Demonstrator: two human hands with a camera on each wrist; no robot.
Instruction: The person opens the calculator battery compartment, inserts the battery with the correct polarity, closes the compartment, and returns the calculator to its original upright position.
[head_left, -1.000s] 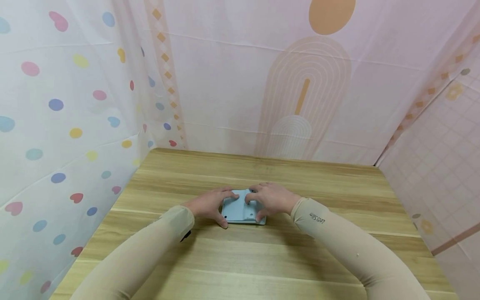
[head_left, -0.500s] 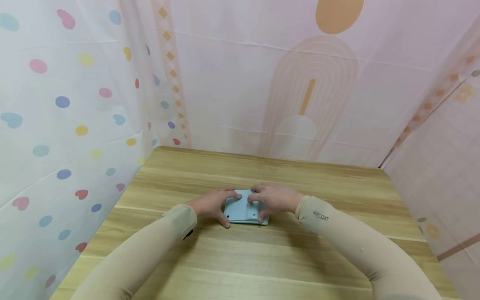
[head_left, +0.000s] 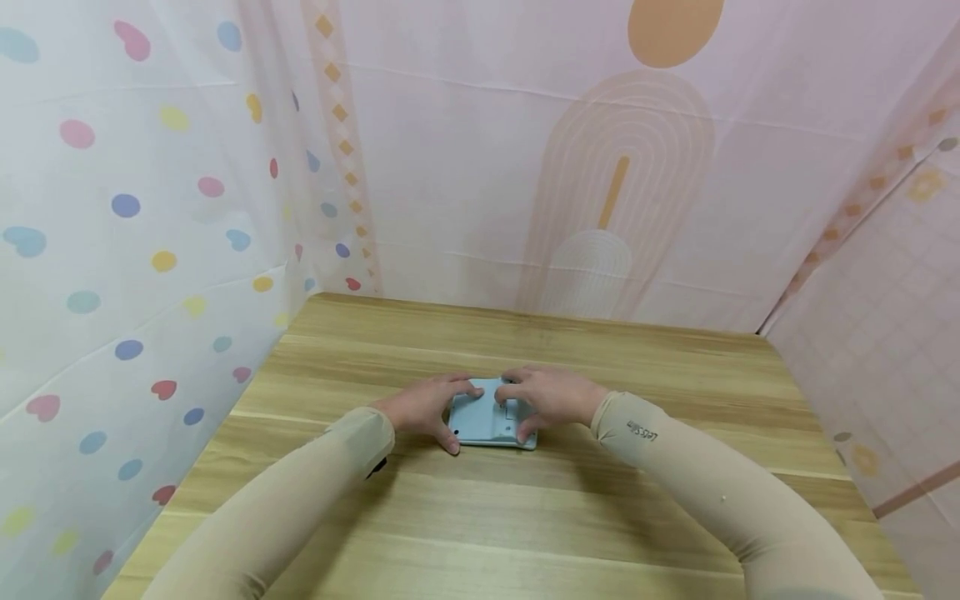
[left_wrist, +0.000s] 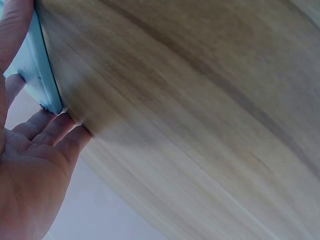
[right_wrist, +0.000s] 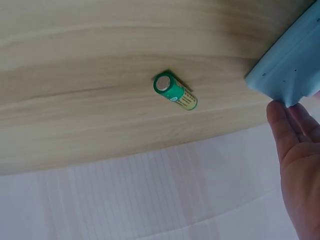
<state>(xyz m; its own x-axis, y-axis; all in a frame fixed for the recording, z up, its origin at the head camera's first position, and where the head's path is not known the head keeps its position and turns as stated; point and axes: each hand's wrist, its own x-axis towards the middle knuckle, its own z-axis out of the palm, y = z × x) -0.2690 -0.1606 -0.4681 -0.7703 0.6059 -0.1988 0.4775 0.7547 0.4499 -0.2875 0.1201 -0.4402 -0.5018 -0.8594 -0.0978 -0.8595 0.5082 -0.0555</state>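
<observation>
A flat light-blue calculator [head_left: 476, 423] lies face down on the wooden table, its back with a raised band and small dark holes upward. My left hand [head_left: 422, 407] grips its left side, thumb at the near corner and index finger on the back. From the right, my right hand [head_left: 553, 397] holds it, thumb near the right front edge and bent index finger pressing by a small rectangular outline on the band. Fingertips meet the far edge of the calculator [right_wrist: 292, 62] in the right wrist view. Its keys are hidden underneath.
A green and gold battery [right_wrist: 175, 91] lies on the wooden table [head_left: 480, 517], beyond the right hand; the hand hides it in the head view. Patterned curtains [head_left: 465, 167] hang along the table's back and sides.
The head view has shifted slightly. A rectangular outline on the calculator's back now shows more clearly beside the right index finger. Both hands keep nearly the same hold.
</observation>
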